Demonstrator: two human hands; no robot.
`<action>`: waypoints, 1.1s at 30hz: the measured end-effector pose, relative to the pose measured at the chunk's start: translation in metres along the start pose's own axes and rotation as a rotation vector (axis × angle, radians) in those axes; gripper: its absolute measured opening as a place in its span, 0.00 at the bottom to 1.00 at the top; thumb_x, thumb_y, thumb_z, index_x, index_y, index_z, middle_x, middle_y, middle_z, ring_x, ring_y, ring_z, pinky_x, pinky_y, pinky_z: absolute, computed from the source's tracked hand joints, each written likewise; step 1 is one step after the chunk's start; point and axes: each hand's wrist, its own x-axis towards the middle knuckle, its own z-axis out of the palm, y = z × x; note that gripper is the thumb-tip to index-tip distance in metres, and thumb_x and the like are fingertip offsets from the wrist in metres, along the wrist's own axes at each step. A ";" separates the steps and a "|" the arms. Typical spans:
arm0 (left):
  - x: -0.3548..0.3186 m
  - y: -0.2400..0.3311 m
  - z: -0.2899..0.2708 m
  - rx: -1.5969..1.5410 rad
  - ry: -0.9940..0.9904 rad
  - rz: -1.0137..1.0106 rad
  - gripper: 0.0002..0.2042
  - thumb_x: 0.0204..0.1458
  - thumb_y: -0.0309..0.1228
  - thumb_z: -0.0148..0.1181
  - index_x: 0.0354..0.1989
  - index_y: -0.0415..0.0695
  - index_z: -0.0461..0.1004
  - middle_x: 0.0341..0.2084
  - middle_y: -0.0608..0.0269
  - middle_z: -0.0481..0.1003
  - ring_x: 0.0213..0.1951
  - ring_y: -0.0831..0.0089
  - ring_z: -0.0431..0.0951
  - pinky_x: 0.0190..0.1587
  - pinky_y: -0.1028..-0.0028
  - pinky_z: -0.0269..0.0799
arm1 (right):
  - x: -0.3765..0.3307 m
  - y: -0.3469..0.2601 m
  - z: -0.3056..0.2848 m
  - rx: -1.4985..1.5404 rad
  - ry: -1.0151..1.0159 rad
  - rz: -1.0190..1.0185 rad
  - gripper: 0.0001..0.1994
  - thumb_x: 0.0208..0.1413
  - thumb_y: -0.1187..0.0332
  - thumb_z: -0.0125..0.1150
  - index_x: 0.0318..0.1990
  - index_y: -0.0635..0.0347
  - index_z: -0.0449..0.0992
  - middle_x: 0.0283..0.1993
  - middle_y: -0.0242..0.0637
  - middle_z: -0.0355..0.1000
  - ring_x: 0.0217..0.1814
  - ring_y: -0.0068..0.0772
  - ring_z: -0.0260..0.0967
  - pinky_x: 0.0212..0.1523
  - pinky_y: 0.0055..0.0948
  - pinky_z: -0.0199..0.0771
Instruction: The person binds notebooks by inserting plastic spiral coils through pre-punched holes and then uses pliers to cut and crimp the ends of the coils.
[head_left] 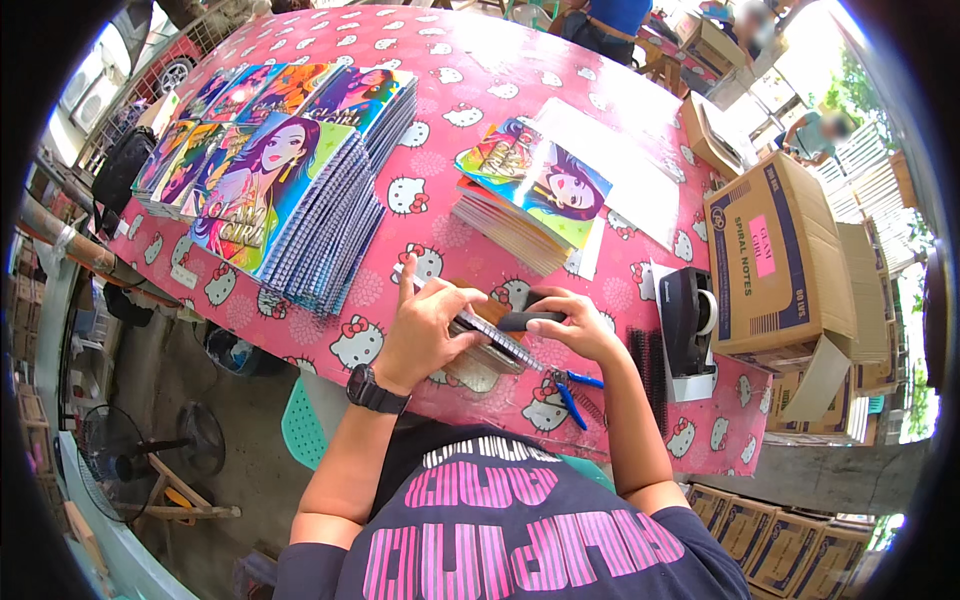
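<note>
Binding: left hand [425, 325] lies flat, fingers spread, pressing down a spiral notebook [490, 345] at the near edge of the tabletop [440, 215].
Right hand: right hand [570, 322] is curled around a small dark tool [530, 320], held against the notebook's wire coil [497, 338].
Done, by my reading: fanned rows of bound notebooks [290, 190] with bright illustrated covers lie far left.
Left, by my reading: a shorter stack of covered notebooks [525, 200], coils not visible, waits just beyond the hands.
Nearby: blue-handled pliers [572, 395] and black binding coils [650, 365] right of the notebook; tape dispenser [690, 320] and cardboard box [775, 260] further right.
</note>
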 end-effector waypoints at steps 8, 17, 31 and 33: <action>0.000 -0.001 -0.009 0.131 0.076 0.066 0.33 0.33 0.37 0.74 0.54 0.50 0.69 0.52 0.61 0.70 0.63 0.63 0.61 0.69 0.50 0.37 | 0.010 -0.016 0.001 0.096 0.025 -0.133 0.26 0.44 0.48 0.67 0.41 0.64 0.80 0.55 0.50 0.70 0.55 0.41 0.68 0.56 0.37 0.64; -0.026 -0.054 0.021 -0.898 0.473 -0.343 0.37 0.41 0.27 0.73 0.62 0.40 0.61 0.54 0.57 0.70 0.57 0.69 0.67 0.61 0.70 0.60 | 0.026 -0.005 0.004 0.075 -0.019 -0.129 0.22 0.50 0.51 0.62 0.40 0.65 0.79 0.56 0.49 0.69 0.48 0.32 0.68 0.47 0.30 0.68; -0.031 -0.065 0.020 -0.821 0.433 -0.397 0.23 0.52 0.25 0.62 0.59 0.45 0.70 0.32 0.75 0.66 0.33 0.86 0.64 0.38 0.83 0.62 | 0.048 -0.021 0.011 0.527 -0.200 -0.330 0.20 0.52 0.58 0.62 0.42 0.70 0.78 0.55 0.49 0.70 0.54 0.36 0.69 0.55 0.34 0.66; -0.030 -0.064 0.020 -0.808 0.429 -0.408 0.22 0.53 0.25 0.61 0.59 0.46 0.70 0.32 0.75 0.66 0.33 0.85 0.64 0.38 0.82 0.62 | 0.057 -0.025 0.012 0.464 -0.266 -0.378 0.21 0.53 0.57 0.62 0.43 0.70 0.78 0.55 0.49 0.70 0.54 0.35 0.69 0.54 0.33 0.67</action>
